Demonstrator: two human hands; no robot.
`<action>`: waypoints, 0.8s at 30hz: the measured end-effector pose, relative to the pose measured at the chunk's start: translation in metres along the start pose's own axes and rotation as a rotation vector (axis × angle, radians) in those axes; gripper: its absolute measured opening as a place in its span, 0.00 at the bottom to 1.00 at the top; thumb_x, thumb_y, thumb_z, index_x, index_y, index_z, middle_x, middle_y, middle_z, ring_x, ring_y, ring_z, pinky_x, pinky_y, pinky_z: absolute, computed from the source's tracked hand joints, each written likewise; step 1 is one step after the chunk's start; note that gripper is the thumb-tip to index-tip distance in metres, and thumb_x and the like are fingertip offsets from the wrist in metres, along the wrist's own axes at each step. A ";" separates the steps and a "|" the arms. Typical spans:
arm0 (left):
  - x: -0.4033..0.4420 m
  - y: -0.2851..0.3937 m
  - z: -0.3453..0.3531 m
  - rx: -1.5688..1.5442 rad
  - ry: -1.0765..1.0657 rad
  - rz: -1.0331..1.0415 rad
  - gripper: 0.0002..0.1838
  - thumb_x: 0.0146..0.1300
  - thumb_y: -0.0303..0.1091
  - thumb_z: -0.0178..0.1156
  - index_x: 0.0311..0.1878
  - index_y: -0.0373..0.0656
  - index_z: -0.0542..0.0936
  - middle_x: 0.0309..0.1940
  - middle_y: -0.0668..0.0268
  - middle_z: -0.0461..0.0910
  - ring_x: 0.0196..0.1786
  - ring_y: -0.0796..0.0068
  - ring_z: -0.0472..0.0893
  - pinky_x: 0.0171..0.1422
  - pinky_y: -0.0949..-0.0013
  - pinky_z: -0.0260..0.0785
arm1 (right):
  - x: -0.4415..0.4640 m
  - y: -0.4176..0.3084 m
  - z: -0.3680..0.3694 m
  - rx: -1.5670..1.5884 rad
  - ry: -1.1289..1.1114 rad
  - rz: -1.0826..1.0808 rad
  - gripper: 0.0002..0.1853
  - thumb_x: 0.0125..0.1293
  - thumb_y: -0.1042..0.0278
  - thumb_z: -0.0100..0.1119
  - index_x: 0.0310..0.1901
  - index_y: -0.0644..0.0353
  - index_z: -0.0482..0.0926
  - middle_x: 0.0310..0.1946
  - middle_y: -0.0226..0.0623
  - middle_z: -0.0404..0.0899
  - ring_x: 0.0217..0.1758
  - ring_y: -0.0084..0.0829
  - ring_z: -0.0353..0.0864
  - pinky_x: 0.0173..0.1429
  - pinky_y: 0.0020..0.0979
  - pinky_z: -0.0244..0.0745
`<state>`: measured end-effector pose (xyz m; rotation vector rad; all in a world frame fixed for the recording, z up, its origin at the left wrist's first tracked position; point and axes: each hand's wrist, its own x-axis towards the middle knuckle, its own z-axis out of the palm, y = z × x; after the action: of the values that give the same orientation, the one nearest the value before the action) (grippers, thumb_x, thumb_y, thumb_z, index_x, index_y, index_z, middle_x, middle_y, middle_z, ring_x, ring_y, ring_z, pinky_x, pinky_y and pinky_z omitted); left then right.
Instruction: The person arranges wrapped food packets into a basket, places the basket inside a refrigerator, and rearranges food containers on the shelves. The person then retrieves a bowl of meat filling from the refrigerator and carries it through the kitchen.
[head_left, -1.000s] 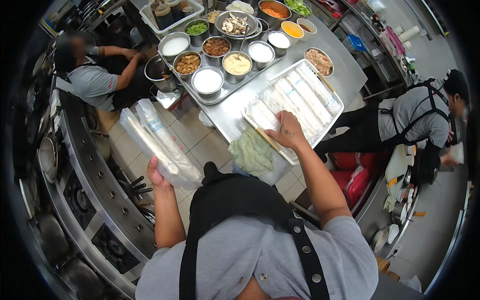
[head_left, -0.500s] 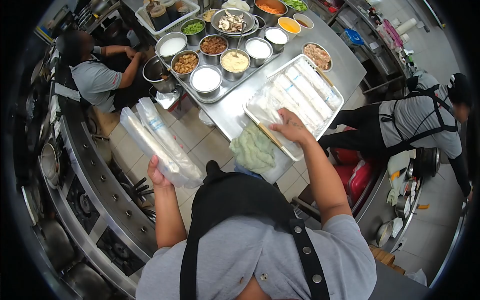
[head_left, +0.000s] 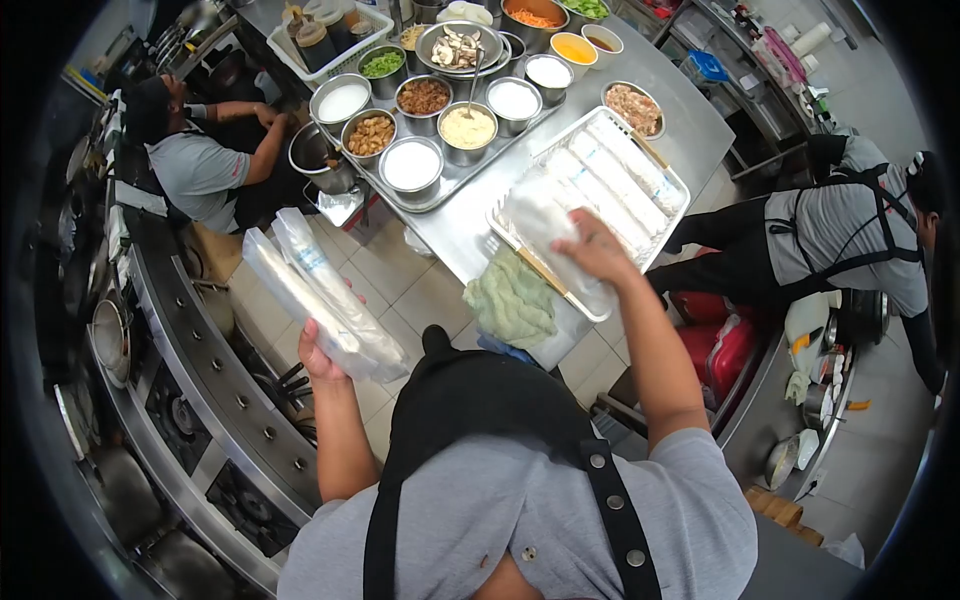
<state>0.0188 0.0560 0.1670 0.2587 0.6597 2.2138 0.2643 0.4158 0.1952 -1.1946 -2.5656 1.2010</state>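
Observation:
In my left hand (head_left: 322, 352) are two long clear plastic packages of something white (head_left: 310, 290), held tilted above the floor to the left of the table. My fingers are wrapped round their lower part. My right hand (head_left: 597, 248) is over the near side of a white plastic basket (head_left: 505, 232), closed on a clear plastic package (head_left: 545, 222) that is smeared by motion. Beyond it, several similar white packages (head_left: 610, 190) lie side by side in the basket. A green cloth (head_left: 510, 297) lies at the table's near edge, beside the basket.
Metal containers of food, including white powder (head_left: 411, 165) and a yellowish mix (head_left: 467, 127), crowd a tray on the steel table (head_left: 690, 110). One person (head_left: 200, 160) sits at left; another (head_left: 845, 225) bends at right. A stove (head_left: 180, 400) runs along the left.
My right hand and the plastic package under it have shifted slightly, with blur. The packages in my left hand have barely moved. The person at right has leaned a little.

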 end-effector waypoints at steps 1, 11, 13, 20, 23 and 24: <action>0.000 -0.001 0.002 0.008 0.007 -0.001 0.46 0.57 0.45 0.64 0.73 0.38 0.51 0.63 0.45 0.65 0.60 0.45 0.74 0.61 0.45 0.73 | -0.003 -0.008 0.010 -0.081 -0.052 0.013 0.32 0.58 0.53 0.66 0.59 0.63 0.70 0.55 0.53 0.75 0.61 0.46 0.73 0.64 0.37 0.66; 0.011 -0.018 0.016 -0.014 -0.037 -0.096 0.47 0.57 0.46 0.64 0.72 0.36 0.51 0.63 0.45 0.65 0.59 0.46 0.74 0.57 0.47 0.76 | -0.025 -0.025 0.019 -0.378 0.118 -0.229 0.31 0.58 0.59 0.64 0.61 0.64 0.69 0.49 0.50 0.73 0.54 0.49 0.71 0.58 0.42 0.68; 0.016 -0.024 0.025 -0.007 -0.063 -0.126 0.47 0.56 0.46 0.64 0.72 0.35 0.52 0.62 0.45 0.66 0.58 0.46 0.75 0.56 0.48 0.76 | -0.030 -0.027 0.021 -0.402 0.221 -0.263 0.31 0.56 0.61 0.65 0.61 0.64 0.70 0.47 0.48 0.72 0.52 0.48 0.70 0.56 0.43 0.69; 0.028 -0.042 0.050 0.044 -0.082 -0.202 0.47 0.54 0.45 0.65 0.70 0.33 0.54 0.59 0.46 0.69 0.56 0.46 0.77 0.56 0.49 0.77 | -0.031 -0.010 0.031 -0.251 0.336 -0.269 0.19 0.60 0.70 0.60 0.53 0.66 0.75 0.42 0.49 0.72 0.48 0.48 0.71 0.52 0.42 0.69; 0.032 -0.049 0.054 0.053 -0.091 -0.236 0.46 0.54 0.45 0.65 0.70 0.33 0.55 0.59 0.46 0.69 0.56 0.46 0.77 0.56 0.49 0.76 | -0.025 0.003 0.036 -0.192 0.336 -0.289 0.15 0.61 0.73 0.59 0.49 0.67 0.78 0.40 0.48 0.73 0.46 0.46 0.72 0.50 0.38 0.70; 0.032 -0.051 0.055 0.056 -0.093 -0.249 0.46 0.54 0.45 0.65 0.70 0.32 0.55 0.59 0.46 0.69 0.56 0.46 0.77 0.56 0.49 0.76 | -0.026 0.000 0.036 -0.248 0.302 -0.267 0.15 0.61 0.72 0.59 0.50 0.67 0.78 0.41 0.49 0.73 0.46 0.47 0.72 0.51 0.39 0.70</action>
<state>0.0511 0.1288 0.1851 0.2896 0.6665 1.9360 0.2699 0.3759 0.1769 -0.9418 -2.5842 0.6129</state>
